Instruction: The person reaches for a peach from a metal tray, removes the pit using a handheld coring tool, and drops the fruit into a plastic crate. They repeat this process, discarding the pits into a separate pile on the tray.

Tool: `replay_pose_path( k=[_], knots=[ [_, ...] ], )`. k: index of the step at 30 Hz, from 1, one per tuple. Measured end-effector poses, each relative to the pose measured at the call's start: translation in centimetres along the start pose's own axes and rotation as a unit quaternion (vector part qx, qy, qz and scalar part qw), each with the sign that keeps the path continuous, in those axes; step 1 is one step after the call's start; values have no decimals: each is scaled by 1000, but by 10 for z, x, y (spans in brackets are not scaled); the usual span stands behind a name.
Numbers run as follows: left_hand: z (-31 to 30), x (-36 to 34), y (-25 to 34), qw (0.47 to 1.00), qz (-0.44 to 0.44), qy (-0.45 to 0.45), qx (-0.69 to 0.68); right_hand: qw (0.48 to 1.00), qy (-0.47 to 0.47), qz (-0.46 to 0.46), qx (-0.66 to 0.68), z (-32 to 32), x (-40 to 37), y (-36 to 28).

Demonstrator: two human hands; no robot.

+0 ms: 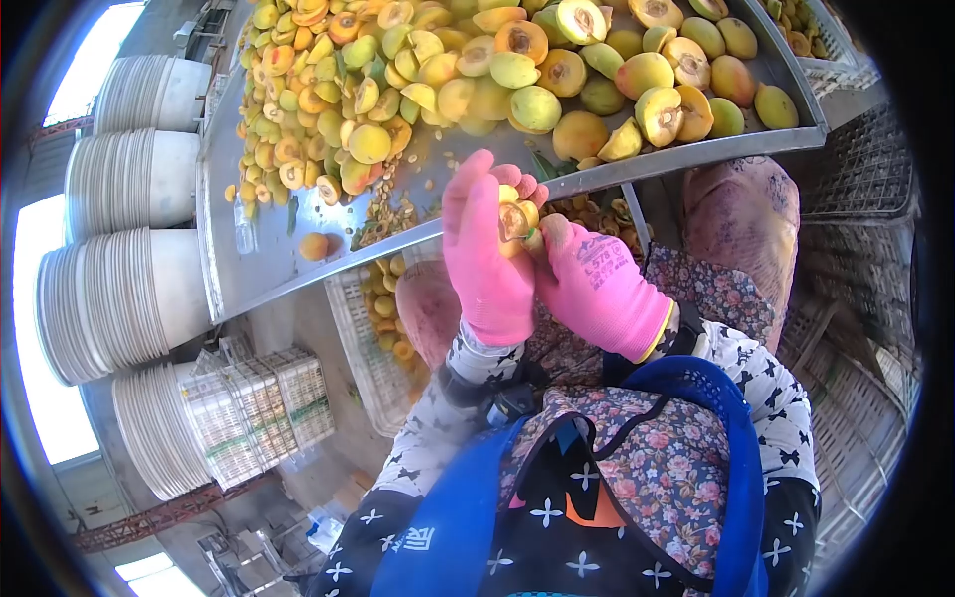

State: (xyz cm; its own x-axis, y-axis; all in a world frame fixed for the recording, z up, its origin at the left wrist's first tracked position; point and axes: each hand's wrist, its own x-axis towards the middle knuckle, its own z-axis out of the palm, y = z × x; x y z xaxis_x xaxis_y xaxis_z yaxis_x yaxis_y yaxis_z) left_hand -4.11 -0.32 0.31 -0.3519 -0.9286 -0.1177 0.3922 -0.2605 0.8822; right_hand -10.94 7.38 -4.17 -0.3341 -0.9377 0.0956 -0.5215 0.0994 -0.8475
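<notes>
Both my hands wear pink gloves and meet over the near edge of a metal tray [227, 261]. My left hand [487, 254] is wrapped round a cut yellow-orange fruit [513, 221], its opened inside facing up. Pressed against the fruit's right side is my right hand [597, 284], its fingers closed; a small green bit shows at its fingertips, and whatever else it holds is hidden. Beyond my hands, halved fruit [370, 144] covers much of the tray, with larger yellow and green ones [645, 75] at the right and loose pits [393, 214] near the edge.
Below the tray, a white crate [373, 348] holds more fruit, between my knees and the stacked white tubs [119, 298] at the left. Stacked baskets [261, 403] stand lower left. Dark crates [860, 164] are at the right, and a fruit crate [831, 45] stands upper right.
</notes>
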Motion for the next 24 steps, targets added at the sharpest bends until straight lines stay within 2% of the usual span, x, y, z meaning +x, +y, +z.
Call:
replay_pose_path(
  k=[4, 7, 10, 12, 15, 16, 18, 19, 21, 24],
  knots=[
    [-7, 1, -7, 1000, -30, -9, -1, 1000, -12, 6, 5, 0, -1, 5],
    [-16, 2, -8, 999, -47, -22, -3, 992, -103, 15, 79, -13, 1, 3],
    [-16, 2, -7, 999, -48, -17, 12, 987, -115, -6, 110, -18, 3, 4],
    [-18, 3, -7, 998, -53, -18, 27, 988, -130, -18, 83, -18, 4, 7],
    [-23, 6, 14, 973, -173, -57, 142, 987, -148, -26, 63, -15, 1, 16],
    [-27, 7, 12, 973, -163, -65, 148, 986, -153, -30, 59, -13, 1, 17],
    [-34, 10, 9, 973, -142, -83, 160, 982, -132, -18, 132, -10, -1, 13],
    [-30, 9, 9, 980, -124, -62, 141, 979, -118, -13, 168, -10, 0, 9],
    [-21, 2, 2, 991, -92, -19, 100, 961, -163, 69, 214, -18, 4, -3],
    [-21, 2, -7, 996, -56, -15, 64, 940, -210, 125, 240, -24, 8, -3]
  ],
)
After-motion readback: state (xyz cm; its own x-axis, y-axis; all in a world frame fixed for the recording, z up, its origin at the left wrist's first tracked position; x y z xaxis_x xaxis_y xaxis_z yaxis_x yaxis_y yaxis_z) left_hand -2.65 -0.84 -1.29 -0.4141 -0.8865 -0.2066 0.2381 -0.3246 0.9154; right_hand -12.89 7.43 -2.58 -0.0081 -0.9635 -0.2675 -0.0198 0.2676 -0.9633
